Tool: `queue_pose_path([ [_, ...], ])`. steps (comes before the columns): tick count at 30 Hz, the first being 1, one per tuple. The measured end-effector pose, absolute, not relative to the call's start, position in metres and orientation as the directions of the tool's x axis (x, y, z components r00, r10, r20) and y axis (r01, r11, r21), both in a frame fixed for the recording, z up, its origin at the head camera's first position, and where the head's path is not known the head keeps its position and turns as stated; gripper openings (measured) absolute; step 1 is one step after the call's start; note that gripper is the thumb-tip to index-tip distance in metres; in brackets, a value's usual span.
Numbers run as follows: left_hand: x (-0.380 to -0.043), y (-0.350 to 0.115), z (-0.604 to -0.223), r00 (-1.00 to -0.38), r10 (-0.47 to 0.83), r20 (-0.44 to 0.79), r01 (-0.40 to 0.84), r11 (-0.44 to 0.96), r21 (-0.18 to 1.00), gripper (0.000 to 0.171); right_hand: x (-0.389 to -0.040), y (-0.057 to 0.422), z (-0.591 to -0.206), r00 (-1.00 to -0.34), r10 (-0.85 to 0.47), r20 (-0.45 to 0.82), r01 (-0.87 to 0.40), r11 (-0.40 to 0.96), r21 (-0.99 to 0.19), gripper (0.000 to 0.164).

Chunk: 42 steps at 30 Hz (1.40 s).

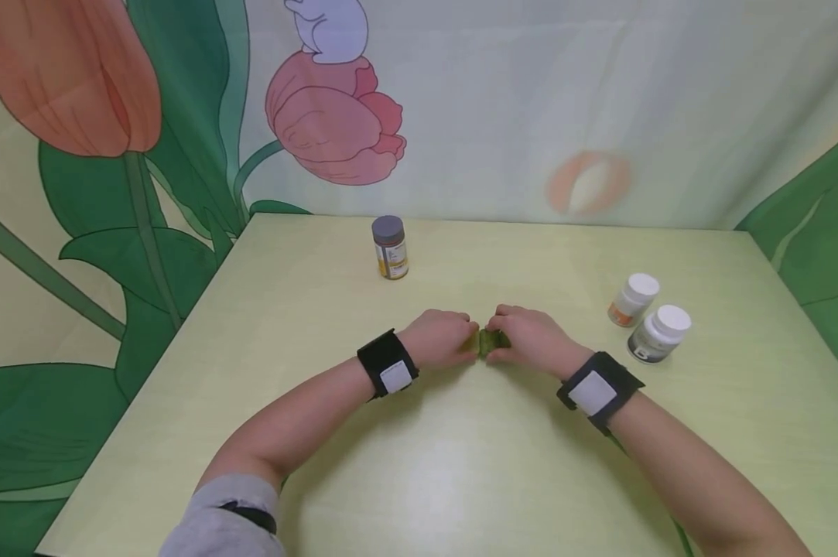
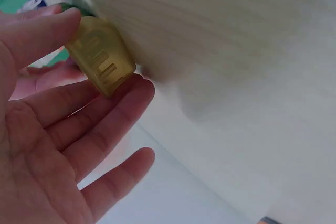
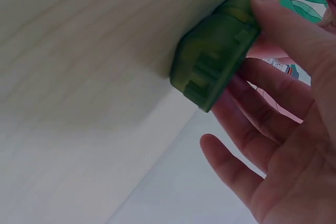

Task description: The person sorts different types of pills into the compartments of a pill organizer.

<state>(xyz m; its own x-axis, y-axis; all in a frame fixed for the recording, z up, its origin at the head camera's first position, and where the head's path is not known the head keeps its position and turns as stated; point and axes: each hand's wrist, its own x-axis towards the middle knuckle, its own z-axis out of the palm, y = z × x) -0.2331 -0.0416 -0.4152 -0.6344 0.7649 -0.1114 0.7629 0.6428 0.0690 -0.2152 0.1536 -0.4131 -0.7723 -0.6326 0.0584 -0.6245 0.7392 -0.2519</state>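
Tulip-print cloth (image 1: 460,116) backs a pale table (image 1: 419,480), where a person's left hand (image 1: 441,339) pinches a yellow piece (image 2: 105,56) and the right hand (image 1: 535,340) grips a green piece (image 3: 210,51) just beside it. One dark-capped bottle (image 1: 391,251) stands behind, two white-capped bottles (image 1: 658,334) at right.

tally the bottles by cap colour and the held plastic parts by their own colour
White-capped bottles: 2
Dark-capped bottle: 1
Yellow plastic part: 1
Green plastic part: 1
Total: 5
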Motion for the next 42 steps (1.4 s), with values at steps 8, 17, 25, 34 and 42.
queue_pose_path([
  [8,-0.226,-0.038,-0.416,-0.603,0.789,-0.121,0.798,0.599,-0.067,0.027,-0.214,0.152,-0.408,-0.778,-0.628,0.031,-0.614,0.749,-0.249,0.038],
  [17,-0.213,-0.037,-0.419,-0.600,0.792,-0.111,0.790,0.563,-0.243,0.035,-0.215,0.153,-0.411,-0.763,-0.645,0.045,-0.637,0.738,-0.220,0.037],
  [25,-0.211,-0.038,-0.424,-0.596,0.799,-0.085,0.782,0.553,-0.288,0.044,-0.215,0.153,-0.412,-0.760,-0.647,0.065,-0.644,0.734,-0.214,0.038],
  [34,-0.210,-0.040,-0.427,-0.590,0.804,-0.077,0.779,0.541,-0.317,0.044,-0.215,0.153,-0.412,-0.760,-0.647,0.063,-0.644,0.735,-0.213,0.037],
  [42,-0.210,-0.040,-0.427,-0.579,0.812,-0.069,0.781,0.529,-0.332,0.045,-0.215,0.153,-0.412,-0.753,-0.653,0.080,-0.653,0.726,-0.216,0.035],
])
